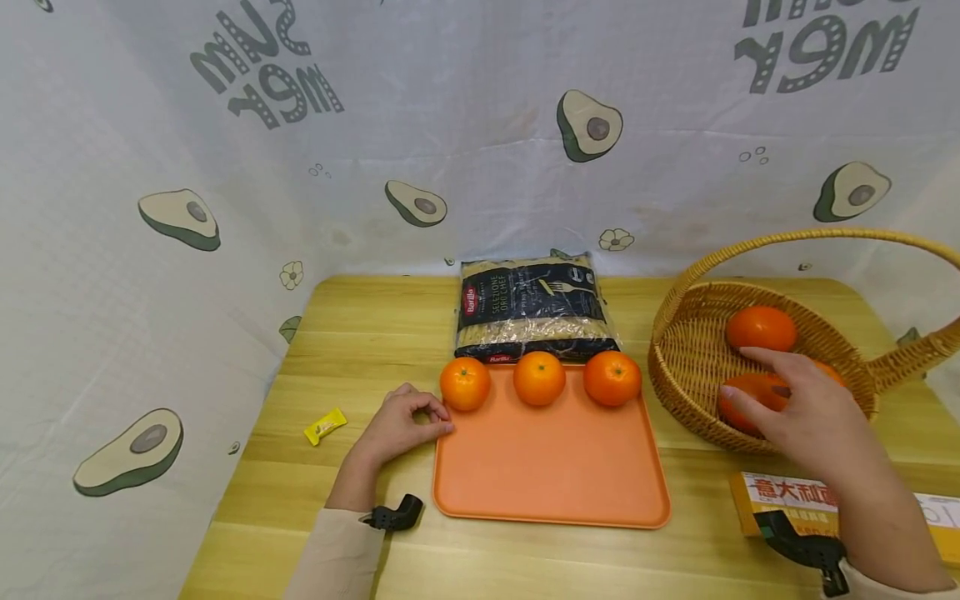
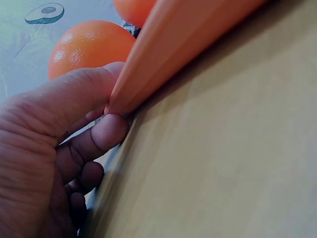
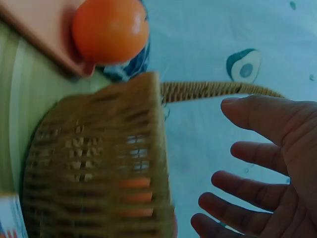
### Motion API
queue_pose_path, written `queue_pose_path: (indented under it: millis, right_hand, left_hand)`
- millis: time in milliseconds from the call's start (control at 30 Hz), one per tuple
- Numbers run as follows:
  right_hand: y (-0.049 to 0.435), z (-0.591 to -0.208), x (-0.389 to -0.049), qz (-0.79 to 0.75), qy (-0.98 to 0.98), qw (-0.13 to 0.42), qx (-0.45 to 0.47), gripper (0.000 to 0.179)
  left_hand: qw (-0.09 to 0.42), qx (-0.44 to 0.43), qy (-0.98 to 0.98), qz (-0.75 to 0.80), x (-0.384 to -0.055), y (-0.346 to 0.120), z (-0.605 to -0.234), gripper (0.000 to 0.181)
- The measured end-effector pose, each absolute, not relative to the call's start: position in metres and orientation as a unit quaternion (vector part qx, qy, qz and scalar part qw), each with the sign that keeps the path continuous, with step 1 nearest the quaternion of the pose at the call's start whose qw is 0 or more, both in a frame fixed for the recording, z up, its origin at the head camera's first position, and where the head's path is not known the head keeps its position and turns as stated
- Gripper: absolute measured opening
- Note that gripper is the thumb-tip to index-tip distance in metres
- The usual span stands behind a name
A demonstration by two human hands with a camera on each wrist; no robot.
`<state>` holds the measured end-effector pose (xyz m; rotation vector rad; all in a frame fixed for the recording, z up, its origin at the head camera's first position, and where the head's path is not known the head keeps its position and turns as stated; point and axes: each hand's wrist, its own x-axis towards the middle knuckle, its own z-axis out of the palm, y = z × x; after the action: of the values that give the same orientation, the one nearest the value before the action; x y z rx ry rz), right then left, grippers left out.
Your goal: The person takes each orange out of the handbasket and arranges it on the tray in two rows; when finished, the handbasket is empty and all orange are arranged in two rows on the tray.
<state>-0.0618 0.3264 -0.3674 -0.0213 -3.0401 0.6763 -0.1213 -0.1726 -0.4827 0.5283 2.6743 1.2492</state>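
Observation:
At the left rim of the orange tray, my left hand pinches the edge between thumb and fingers. Three oranges sit in a row along the tray's far side: the left orange close to that hand, the middle orange and the right orange. Over the near side of the wicker basket hovers my right hand, its fingers spread and holding nothing. Inside the basket lie a far orange-red fruit and a nearer one, the latter partly hidden by the hand.
A bag of Barilla pasta lies behind the tray. Left of the tray is a small yellow wrapped packet. A yellow and white box rests in front of the basket, under the right forearm. The basket's tall handle arches above it.

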Motion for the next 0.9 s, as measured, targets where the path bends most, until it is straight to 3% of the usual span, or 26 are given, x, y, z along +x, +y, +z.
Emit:
queue_pose_path:
  millis: [367, 700, 900]
  right_hand:
    - [0.358, -0.38, -0.064, 0.183, -0.983, 0.014, 0.015, 0.071]
    - [0.379, -0.384, -0.075, 0.169, -0.982, -0.025, 0.078, 0.076]
    - [0.385, -0.389, -0.081, 0.169, -0.974, 0.004, 0.148, 0.077]
  left_hand:
    - [0.069, 0.176, 0.891, 0.414, -0.121, -0.173, -0.483, 0.013]
    - [0.073, 0.176, 0.888, 0.418, -0.122, -0.173, -0.482, 0.012]
    - [0.078, 0.171, 0.889, 0.418, -0.122, -0.173, -0.482, 0.013]
